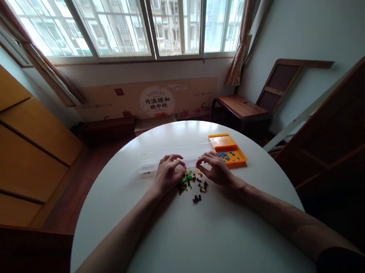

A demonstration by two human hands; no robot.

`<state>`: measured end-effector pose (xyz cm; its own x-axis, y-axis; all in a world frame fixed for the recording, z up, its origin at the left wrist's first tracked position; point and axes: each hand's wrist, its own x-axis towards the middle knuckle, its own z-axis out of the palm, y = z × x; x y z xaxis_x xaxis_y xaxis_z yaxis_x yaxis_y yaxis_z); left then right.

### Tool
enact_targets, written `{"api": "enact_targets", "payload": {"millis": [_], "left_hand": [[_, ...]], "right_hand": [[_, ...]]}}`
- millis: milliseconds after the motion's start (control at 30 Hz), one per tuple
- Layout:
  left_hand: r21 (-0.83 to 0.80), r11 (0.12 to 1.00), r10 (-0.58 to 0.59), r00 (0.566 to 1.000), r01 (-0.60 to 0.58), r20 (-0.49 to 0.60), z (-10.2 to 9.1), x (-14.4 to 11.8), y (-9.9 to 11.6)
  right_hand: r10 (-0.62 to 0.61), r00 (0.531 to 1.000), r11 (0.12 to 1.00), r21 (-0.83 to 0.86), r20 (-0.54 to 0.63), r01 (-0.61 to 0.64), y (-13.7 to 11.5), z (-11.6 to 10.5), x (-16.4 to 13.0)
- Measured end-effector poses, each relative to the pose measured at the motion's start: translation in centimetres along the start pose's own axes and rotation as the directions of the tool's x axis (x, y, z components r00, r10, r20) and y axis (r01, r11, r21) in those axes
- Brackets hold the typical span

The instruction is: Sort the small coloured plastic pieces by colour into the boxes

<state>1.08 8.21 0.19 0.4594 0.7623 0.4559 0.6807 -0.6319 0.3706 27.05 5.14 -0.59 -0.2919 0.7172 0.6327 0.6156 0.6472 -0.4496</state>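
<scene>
My left hand (pixel 170 173) is over the table beside a loose pile of small building bricks (pixel 188 178). Its thumb and index finger curl together in a pinch, and whatever they hold is too small to make out. Facing it from the right, my right hand (pixel 217 170) has its thumb and fingertips pressed together too, with its contents unclear. The pile mixes green, yellow and dark brown pieces. A dark brown cluster (pixel 197 198) lies nearer to me. Behind both hands sits a clear plastic case (pixel 171 155), partly hidden by them.
An orange tray (pixel 243 155) with small blue bricks (pixel 225 155) stands just past my right hand. The round white table (pixel 189 243) has a curved edge on both sides. A wooden chair (pixel 241 106) is beyond it, near the window.
</scene>
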Motion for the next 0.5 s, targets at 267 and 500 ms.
{"api": "enact_targets", "payload": {"millis": [267, 500], "left_hand": [[-0.023, 1.0, -0.015, 1.0, 0.015, 0.018, 0.15, 0.19, -0.03], [-0.003, 1.0, -0.001, 1.0, 0.001, 0.028, 0.23, 0.03, -0.2]], "right_hand": [[0.002, 1.0, 1.0, 0.013, 0.01, -0.002, 0.0, 0.33, -0.27], [-0.052, 0.998, 0.999, 0.012, 0.045, 0.051, -0.03, 0.33, -0.71]]}}
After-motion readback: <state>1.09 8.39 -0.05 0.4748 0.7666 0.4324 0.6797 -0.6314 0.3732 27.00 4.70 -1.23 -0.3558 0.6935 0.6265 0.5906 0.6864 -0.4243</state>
